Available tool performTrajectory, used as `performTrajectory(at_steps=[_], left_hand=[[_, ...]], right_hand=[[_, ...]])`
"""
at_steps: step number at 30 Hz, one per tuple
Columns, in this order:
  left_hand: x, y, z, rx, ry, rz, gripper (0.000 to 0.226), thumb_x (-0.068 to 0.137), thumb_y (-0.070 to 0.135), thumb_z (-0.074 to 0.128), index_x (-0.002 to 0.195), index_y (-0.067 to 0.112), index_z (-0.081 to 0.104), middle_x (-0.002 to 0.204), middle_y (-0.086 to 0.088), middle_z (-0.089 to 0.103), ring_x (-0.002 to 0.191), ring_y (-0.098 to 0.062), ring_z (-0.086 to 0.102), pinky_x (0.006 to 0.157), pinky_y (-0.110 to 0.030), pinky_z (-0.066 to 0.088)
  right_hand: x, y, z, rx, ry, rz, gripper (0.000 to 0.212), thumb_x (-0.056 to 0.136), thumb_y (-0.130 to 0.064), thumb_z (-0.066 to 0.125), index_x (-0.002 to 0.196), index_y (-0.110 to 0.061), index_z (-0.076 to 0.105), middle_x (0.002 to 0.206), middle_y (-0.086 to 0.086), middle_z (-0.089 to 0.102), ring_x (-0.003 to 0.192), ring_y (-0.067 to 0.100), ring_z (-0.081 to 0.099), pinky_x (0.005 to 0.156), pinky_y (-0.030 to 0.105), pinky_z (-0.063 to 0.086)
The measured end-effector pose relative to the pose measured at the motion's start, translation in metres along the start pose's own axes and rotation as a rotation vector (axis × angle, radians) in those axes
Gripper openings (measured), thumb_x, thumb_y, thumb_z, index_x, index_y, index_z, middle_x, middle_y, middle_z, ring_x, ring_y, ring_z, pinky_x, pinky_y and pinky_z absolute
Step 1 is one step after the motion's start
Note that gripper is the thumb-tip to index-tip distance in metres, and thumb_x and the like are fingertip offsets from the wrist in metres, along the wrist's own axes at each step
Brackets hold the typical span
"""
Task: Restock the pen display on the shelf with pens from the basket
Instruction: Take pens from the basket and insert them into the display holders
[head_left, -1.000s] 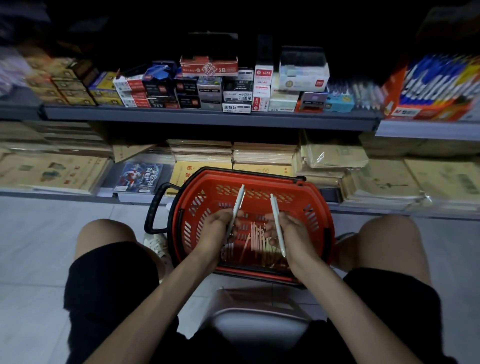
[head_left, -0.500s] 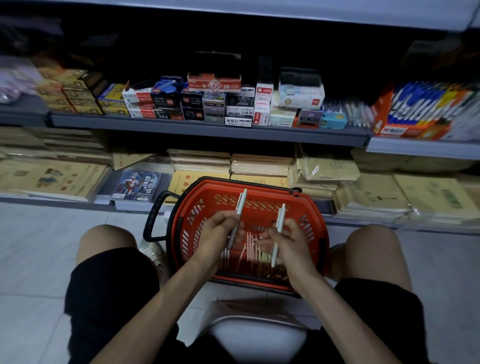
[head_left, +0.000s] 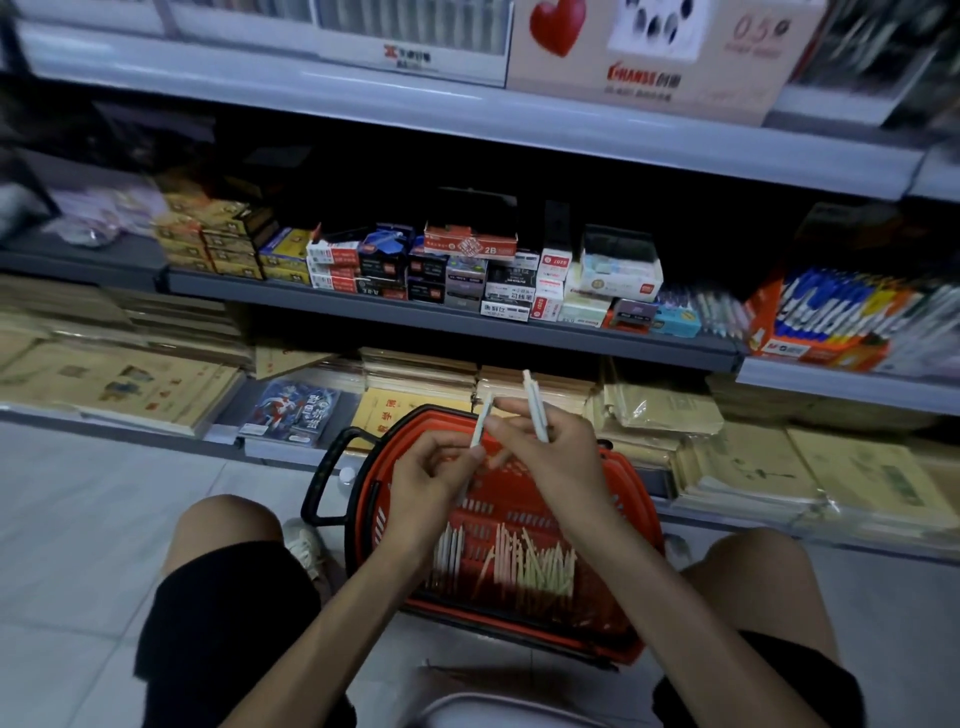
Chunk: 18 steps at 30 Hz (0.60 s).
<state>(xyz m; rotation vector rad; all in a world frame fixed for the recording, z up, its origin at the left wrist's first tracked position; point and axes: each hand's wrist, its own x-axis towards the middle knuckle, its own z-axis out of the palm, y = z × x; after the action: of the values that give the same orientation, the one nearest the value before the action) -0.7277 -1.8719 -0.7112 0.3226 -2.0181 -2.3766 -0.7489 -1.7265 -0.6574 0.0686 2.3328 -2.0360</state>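
Pens (head_left: 524, 566): loose white pile on the floor of the red basket (head_left: 636, 525), between the knees. Left hand (head_left: 431, 478) pinches a white pen (head_left: 480, 422) near upright. Right hand (head_left: 553, 452) grips a second pen (head_left: 535, 410), top tilted left. Both are above the basket, hands close together. Display rows (head_left: 415, 23) on the top shelf are blurred. Best to turn both pens the same way up before reaching, then slot them singly.

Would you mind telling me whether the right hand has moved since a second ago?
Yes: against the basket, the right hand has risen toward its far rim.
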Motion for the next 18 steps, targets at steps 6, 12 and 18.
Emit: performTrajectory(at_steps=[6, 12, 18], left_hand=[[0.010, 0.044, -0.010, 0.043, -0.011, 0.170, 0.014, 0.093, 0.012, 0.075, 0.101, 0.004, 0.068, 0.090, -0.002, 0.077, 0.084, -0.017, 0.075, 0.073, -0.028, 0.060], [0.020, 0.089, -0.016, 0.076, -0.029, 0.244, 0.017, 0.088, 0.010, 0.080, 0.102, 0.004, 0.071, 0.087, -0.009, 0.079, 0.084, -0.027, 0.078, 0.077, -0.038, 0.061], [0.026, 0.128, -0.017, 0.088, -0.070, 0.334, 0.014, 0.091, 0.007, 0.076, 0.104, 0.003, 0.074, 0.088, -0.006, 0.079, 0.085, -0.019, 0.077, 0.076, -0.025, 0.060]], right_hand=[[0.020, -0.049, 0.010, -0.045, -0.010, -0.134, 0.017, 0.088, -0.017, 0.083, 0.101, -0.008, 0.076, 0.086, 0.008, 0.078, 0.062, 0.022, 0.074, 0.064, 0.026, 0.058], [0.024, -0.094, 0.006, -0.036, -0.023, -0.199, 0.011, 0.088, -0.015, 0.083, 0.096, -0.016, 0.075, 0.088, 0.006, 0.078, 0.077, 0.016, 0.078, 0.076, 0.028, 0.063], [0.034, -0.134, -0.002, -0.109, -0.020, -0.306, 0.018, 0.087, -0.015, 0.084, 0.103, -0.010, 0.076, 0.088, 0.002, 0.077, 0.077, 0.004, 0.075, 0.072, 0.012, 0.056]])
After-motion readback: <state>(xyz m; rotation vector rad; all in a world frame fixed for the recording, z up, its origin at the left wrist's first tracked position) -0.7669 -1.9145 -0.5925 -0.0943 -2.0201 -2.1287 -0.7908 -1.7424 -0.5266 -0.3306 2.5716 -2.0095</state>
